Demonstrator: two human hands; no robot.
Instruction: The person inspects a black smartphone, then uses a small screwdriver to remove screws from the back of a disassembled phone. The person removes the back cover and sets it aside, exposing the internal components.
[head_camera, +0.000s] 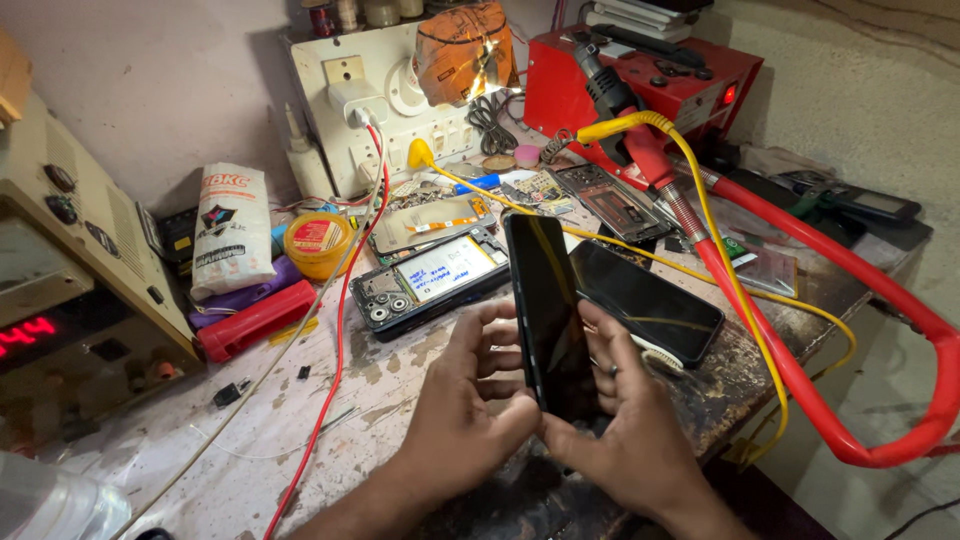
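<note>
Both hands (545, 420) pinch a glossy black phone (548, 315), edge-up.

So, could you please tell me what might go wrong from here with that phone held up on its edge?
The left hand and right hand pinch only the lower end of the black phone, so it could slip and fall. It might then strike the opened phone or the dark phone lying close by. The yellow cable running past could also snag.
</note>
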